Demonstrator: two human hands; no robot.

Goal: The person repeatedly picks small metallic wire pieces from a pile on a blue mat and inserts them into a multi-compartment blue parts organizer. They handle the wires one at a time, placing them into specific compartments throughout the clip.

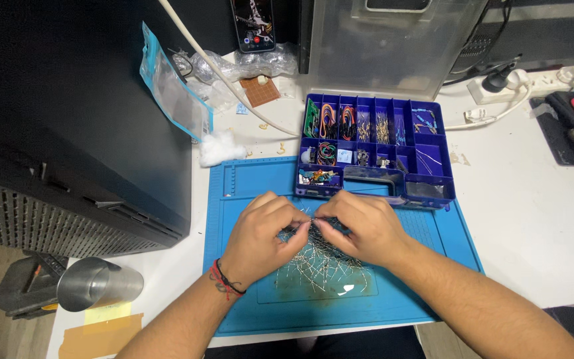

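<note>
Red-and-black cord bracelet (224,279), bare forearms

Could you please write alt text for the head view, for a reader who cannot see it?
Two bare hands, left hand and right hand, meet over a pile of thin wire-legged parts on a blue mat, pinching some between the fingertips. Behind the pile sits an open blue parts box with wires and small components.

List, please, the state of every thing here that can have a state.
Left hand: pinched shut on the wire leads.
Right hand: pinched shut on the same leads.
Wire leads: loose pile on the blue mat.
Parts organizer: lid open, compartments filled.
Phone: screen lit.
Steel cup: lying on its side.
Power strip: plug inserted.
</note>
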